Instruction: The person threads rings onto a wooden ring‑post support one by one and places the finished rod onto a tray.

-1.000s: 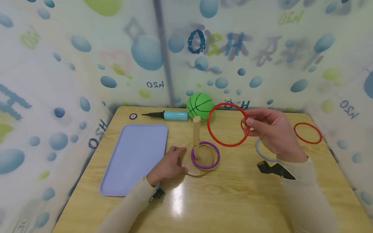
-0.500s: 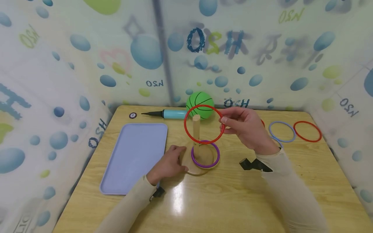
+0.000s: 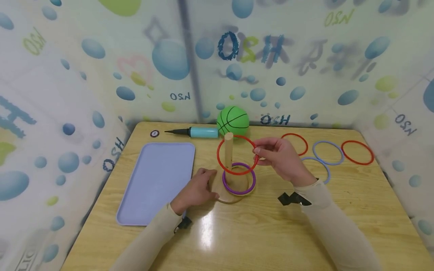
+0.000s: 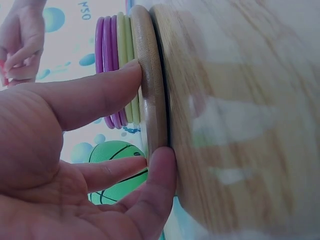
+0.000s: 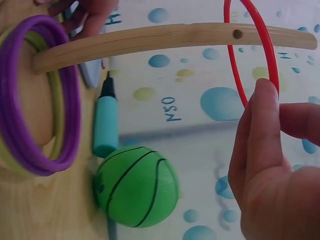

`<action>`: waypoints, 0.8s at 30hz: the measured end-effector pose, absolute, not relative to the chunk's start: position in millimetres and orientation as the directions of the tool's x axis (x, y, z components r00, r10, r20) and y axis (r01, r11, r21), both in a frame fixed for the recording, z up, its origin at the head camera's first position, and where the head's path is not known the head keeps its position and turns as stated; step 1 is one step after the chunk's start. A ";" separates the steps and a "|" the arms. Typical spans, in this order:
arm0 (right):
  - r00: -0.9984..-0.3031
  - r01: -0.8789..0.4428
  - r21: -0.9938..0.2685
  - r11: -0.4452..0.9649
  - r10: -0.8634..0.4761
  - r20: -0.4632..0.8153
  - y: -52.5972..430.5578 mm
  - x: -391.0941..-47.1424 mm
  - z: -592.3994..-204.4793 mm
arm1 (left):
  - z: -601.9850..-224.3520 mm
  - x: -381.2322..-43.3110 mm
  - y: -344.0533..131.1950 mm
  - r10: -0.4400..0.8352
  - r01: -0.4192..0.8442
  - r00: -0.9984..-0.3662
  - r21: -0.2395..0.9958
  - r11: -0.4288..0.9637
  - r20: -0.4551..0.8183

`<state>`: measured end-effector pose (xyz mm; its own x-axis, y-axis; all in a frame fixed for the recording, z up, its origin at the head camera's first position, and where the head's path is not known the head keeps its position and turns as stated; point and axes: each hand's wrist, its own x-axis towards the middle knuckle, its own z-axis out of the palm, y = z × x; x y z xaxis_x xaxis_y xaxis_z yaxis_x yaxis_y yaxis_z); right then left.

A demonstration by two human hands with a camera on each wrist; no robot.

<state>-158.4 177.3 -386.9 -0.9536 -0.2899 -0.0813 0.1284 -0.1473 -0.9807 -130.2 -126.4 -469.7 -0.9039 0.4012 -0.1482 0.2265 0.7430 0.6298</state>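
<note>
My right hand [image 3: 283, 162] pinches a red ring [image 3: 238, 174] between thumb and fingers at its right side. That ring encircles the upper part of an upright wooden peg [image 3: 228, 150], as the right wrist view also shows. Around the foot of the peg lie purple rings [image 5: 72, 110] stacked over yellow-green rings [image 4: 121, 45]. My left hand [image 3: 196, 190] grips the left edge of the round wooden base [image 4: 151, 85], its thumb on the upper face and fingers at the rim.
Two red rings [image 3: 374, 154] and two blue rings [image 3: 329, 173] lie on the table at right. A lavender tray [image 3: 159, 180] is at left. Along the back are a small round disc [image 3: 154, 133], a blue hand pump [image 3: 204, 132] and a green ball [image 3: 233, 121].
My right hand has carried the red ring left to the peg, then lowered it so that it now surrounds the peg's upper part. My left hand has stayed at the base.
</note>
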 end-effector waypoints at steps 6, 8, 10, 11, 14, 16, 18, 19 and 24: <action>-0.950 0.177 -0.980 -0.087 -0.277 -0.147 183.0 -159.7 -408.4 | -468.2 -131.5 -125.8 0.405 0.232 -0.903 0.628 0.743 -0.146; -0.946 0.199 -0.977 -0.080 -0.274 -0.170 184.2 -160.0 -416.5 | -468.1 -131.1 -125.7 0.406 0.233 -0.902 0.629 0.741 -0.145; -0.943 0.219 -0.973 -0.075 -0.271 -0.192 185.5 -160.5 -424.5 | -467.9 -130.5 -125.6 0.407 0.231 -0.902 0.633 0.739 -0.145; -0.941 0.226 -0.972 -0.071 -0.272 -0.199 186.1 -160.6 -428.0 | -468.0 -130.1 -125.6 0.407 0.230 -0.902 0.635 0.737 -0.145; -0.939 0.230 -0.971 -0.060 -0.277 -0.206 187.2 -160.9 -437.2 | -469.2 -129.7 -125.5 0.409 0.238 -0.902 0.631 0.738 -0.137; -0.938 0.222 -0.974 -0.052 -0.283 -0.199 187.8 -161.4 -442.6 | -469.5 -129.8 -125.5 0.409 0.240 -0.902 0.629 0.740 -0.138; -0.940 0.214 -0.976 -0.039 -0.281 -0.195 187.6 -162.0 -447.6 | -469.3 -130.0 -125.5 0.411 0.239 -0.901 0.628 0.741 -0.141; -0.939 0.211 -0.977 -0.030 -0.283 -0.194 187.5 -162.2 -450.1 | -469.2 -130.2 -125.4 0.411 0.240 -0.901 0.629 0.740 -0.140; -0.936 0.227 -0.974 0.008 -0.274 -0.220 185.6 -162.2 -461.7 | -469.4 -131.0 -125.2 0.414 0.246 -0.900 0.627 0.739 -0.135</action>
<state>-162.2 185.6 -461.7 -0.9361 -0.2742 -0.2201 0.2266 0.0081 -0.9740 -131.0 -125.2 -469.4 -0.9002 0.4141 -0.1352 0.2457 0.7389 0.6274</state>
